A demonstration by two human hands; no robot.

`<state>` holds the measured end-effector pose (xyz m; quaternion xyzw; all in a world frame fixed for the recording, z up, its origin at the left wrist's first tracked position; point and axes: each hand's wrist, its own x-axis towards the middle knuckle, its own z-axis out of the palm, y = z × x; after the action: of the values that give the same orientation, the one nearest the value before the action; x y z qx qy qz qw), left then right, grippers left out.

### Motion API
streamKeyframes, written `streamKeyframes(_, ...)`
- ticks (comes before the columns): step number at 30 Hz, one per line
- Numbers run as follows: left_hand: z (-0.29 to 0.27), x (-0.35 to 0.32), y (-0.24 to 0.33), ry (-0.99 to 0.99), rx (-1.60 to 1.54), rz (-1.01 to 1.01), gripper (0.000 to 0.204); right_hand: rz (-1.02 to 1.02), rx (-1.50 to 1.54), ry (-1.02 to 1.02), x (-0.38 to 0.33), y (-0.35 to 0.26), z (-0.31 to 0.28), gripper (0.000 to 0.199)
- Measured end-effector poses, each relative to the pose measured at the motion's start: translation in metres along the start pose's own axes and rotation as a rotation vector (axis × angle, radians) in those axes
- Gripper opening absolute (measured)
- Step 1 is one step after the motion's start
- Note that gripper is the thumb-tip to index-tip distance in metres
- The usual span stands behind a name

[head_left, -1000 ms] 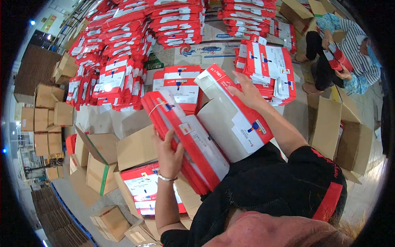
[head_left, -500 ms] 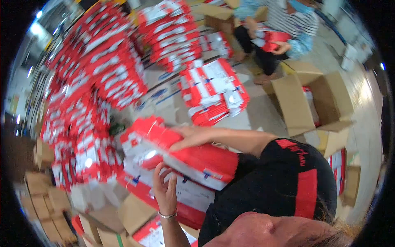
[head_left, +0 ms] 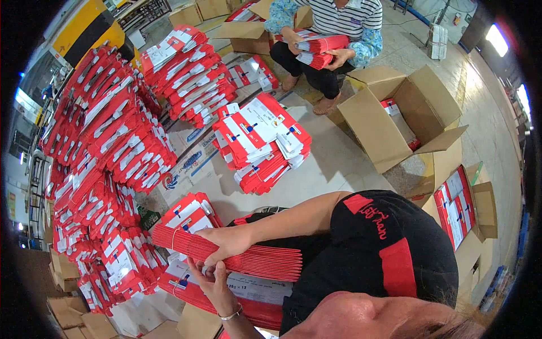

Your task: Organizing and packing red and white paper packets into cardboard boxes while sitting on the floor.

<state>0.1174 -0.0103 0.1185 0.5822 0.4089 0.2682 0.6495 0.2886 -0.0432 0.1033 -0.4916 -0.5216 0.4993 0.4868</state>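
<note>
My right hand (head_left: 230, 244) is closed over a banded bundle of flat red packets (head_left: 262, 261), its stacked red edges facing up. The thin band crosses the bundle near its left end. My left hand (head_left: 214, 284), with a bracelet at the wrist, is at the bundle's lower edge. Its fingers are spread and bent, the tips appearing to touch the packets. Underneath lies a larger red-and-white bundle (head_left: 257, 289) with a printed label, partly covered by my hands. Just behind the held bundle sits another red-and-white stack (head_left: 191, 213).
Tall piles of banded red-and-white packets (head_left: 121, 130) fill the left side. A further stack (head_left: 262, 133) lies on flattened cardboard ahead. An open carton (head_left: 403, 124) with packets inside stands at right. Beyond, a seated co-worker (head_left: 339, 22) holds red packets.
The held bundle has turned so its stacked edges face up. My left hand has moved from apart to the bundle's lower edge. The view has shifted; the co-worker still holds packets.
</note>
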Motion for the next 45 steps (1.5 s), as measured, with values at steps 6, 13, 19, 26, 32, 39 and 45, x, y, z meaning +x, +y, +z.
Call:
streamKeyframes(6, -0.011, -0.005, -0.004, -0.04, -0.086, -0.015, 0.086, 0.022, 0.084, -0.068, -0.003, -0.007, 0.006, 0.077)
streamKeyframes(13, -0.03, -0.013, -0.008, -0.102, 0.103, 0.002, 0.079, -0.045, -0.256, 0.003, 0.001, 0.006, 0.008, 0.067)
streamKeyframes(19, -0.041, -0.011, 0.009, 0.007, 0.554, 0.379, 0.062, -0.009, -0.191, -0.001, -0.006, -0.014, 0.0, 0.079)
streamKeyframes(26, -0.038, -0.019, 0.023, 0.152, 0.87, 0.326, 0.03, 0.026, -0.252, 0.012, 0.003, -0.005, 0.021, 0.079)
streamKeyframes(32, -0.036, -0.018, 0.016, 0.095, 0.766, 0.381, 0.033, 0.046, -0.246, 0.021, 0.0, -0.001, 0.014, 0.079)
streamKeyframes(39, -0.042, -0.02, 0.004, 0.08, 0.354, 0.254, 0.018, 0.075, -0.328, 0.028, -0.003, -0.014, 0.013, 0.082)
streamKeyframes(45, -0.033, -0.024, 0.024, 0.129, 0.884, 0.358, 0.038, 0.033, -0.232, 0.003, -0.005, -0.012, 0.016, 0.079)
